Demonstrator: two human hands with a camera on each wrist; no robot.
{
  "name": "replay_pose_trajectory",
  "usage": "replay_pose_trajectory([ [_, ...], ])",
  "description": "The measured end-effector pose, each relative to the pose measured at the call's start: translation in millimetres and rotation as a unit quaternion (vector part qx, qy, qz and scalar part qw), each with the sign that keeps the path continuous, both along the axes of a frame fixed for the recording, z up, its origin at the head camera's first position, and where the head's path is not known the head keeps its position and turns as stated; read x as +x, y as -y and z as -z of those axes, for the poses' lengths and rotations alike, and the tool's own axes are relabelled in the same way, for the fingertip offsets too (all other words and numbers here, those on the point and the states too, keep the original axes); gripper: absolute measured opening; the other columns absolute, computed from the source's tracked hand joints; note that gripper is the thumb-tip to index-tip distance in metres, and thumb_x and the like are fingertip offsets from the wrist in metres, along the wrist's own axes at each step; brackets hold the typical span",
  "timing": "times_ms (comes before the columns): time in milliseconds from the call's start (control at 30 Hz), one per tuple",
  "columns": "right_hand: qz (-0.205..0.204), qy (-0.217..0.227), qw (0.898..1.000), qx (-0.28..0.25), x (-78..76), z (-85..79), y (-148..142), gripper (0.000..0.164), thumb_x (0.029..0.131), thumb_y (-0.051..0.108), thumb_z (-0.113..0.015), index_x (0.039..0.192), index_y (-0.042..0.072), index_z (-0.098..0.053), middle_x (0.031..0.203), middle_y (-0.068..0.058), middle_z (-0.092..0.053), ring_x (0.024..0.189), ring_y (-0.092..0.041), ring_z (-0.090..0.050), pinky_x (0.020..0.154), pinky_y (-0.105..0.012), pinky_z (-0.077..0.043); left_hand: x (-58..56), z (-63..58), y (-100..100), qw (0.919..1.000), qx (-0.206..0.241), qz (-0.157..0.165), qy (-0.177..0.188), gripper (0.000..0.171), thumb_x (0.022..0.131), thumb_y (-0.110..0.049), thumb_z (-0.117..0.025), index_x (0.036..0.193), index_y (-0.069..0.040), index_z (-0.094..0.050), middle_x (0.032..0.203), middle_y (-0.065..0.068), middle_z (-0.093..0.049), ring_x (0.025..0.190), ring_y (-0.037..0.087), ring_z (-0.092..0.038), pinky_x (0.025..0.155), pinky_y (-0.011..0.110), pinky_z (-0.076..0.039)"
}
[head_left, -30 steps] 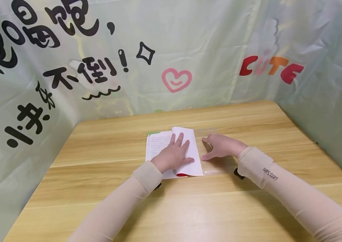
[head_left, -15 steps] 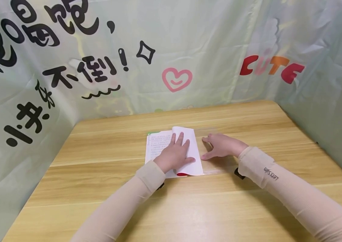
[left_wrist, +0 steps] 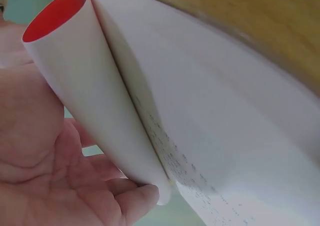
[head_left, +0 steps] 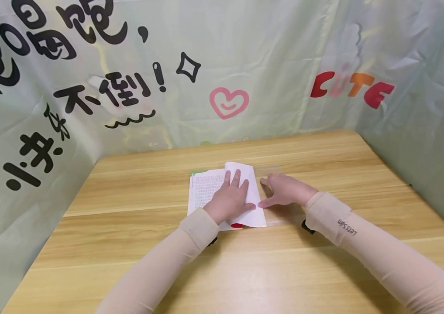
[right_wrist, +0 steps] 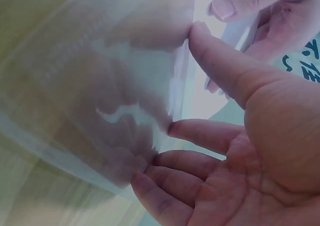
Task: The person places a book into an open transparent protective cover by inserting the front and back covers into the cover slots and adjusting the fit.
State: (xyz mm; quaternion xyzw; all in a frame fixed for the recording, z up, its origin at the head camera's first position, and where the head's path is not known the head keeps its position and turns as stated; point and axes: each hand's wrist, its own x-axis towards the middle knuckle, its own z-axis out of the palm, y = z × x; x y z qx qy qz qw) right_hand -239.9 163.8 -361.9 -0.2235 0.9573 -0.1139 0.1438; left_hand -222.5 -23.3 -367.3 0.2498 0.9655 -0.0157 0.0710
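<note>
A thin book [head_left: 206,192] with a printed page lies on the table, its white folded-over leaf [head_left: 258,220] curling up from the right side. The curl's red inner face [left_wrist: 57,15] shows at the near end. My left hand [head_left: 228,203] rests spread on that white leaf, fingers pointing away and thumb to the right. Beside the leaf's right edge, my right hand [head_left: 287,190] touches a clear plastic sheet [right_wrist: 100,80] with thumb and fingertips, the thumb tip right at the edge. In the right wrist view its fingers are spread and gently bent along the plastic.
The wooden table [head_left: 127,244] extends around the book on all sides. Behind it hangs a pale printed cloth [head_left: 277,56] with black lettering and a pink heart. A second stretch of cloth [head_left: 422,144] borders the right side.
My left hand has slid slightly right along with the white leaf. My right hand has shifted a little left, closer to the leaf's edge.
</note>
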Motion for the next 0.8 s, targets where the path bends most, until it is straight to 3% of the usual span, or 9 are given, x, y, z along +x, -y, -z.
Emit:
replay_pose_trajectory([
  [267, 0.002, 0.002, 1.0, 0.007, 2.1, -0.3, 0, 0.085, 0.085, 0.046, -0.069, 0.144, -0.007, -0.039, 0.144, -0.036, -0.029, 0.131, -0.048, -0.029, 0.105, -0.056, -0.024, -2.0, -2.8, 3, 0.9992, 0.039, 0.002, 0.01, 0.076, 0.091, -0.056, -0.054, 0.151, -0.013, -0.035, 0.158, 0.016, -0.008, 0.14, 0.042, -0.006, 0.092, 0.046, -0.044],
  [400, -0.004, 0.002, 1.0, 0.014, 2.9, -0.2, -1, 0.085, 0.086, 0.047, -0.068, 0.144, -0.007, -0.039, 0.143, -0.037, -0.029, 0.13, -0.049, -0.029, 0.105, -0.055, -0.025, -4.6, -6.1, 14, 0.9961, 0.077, 0.025, 0.034, 0.074, 0.093, -0.055, -0.053, 0.151, -0.012, -0.034, 0.159, 0.014, -0.006, 0.141, 0.036, -0.006, 0.1, 0.046, -0.038],
  [600, -0.008, 0.007, 1.0, 0.02, 2.1, 0.8, -1, 0.086, 0.086, 0.049, -0.066, 0.145, -0.006, -0.037, 0.145, -0.036, -0.027, 0.131, -0.049, -0.028, 0.105, -0.055, -0.026, -8.0, -8.1, 48, 0.9813, 0.155, 0.085, 0.078, 0.083, 0.093, -0.054, -0.053, 0.153, -0.005, -0.025, 0.158, 0.016, -0.005, 0.141, 0.024, -0.015, 0.109, 0.034, -0.024],
  [800, -0.007, 0.01, 1.0, 0.011, 1.7, 2.5, -3, 0.087, 0.086, 0.051, -0.066, 0.146, -0.005, -0.036, 0.146, -0.036, -0.025, 0.131, -0.05, -0.026, 0.105, -0.056, -0.025, -11.2, -2.6, 74, 0.9674, 0.205, 0.101, 0.109, 0.094, 0.089, -0.06, -0.054, 0.155, -0.004, -0.016, 0.159, 0.011, -0.007, 0.142, 0.016, -0.01, 0.111, 0.031, -0.018],
])
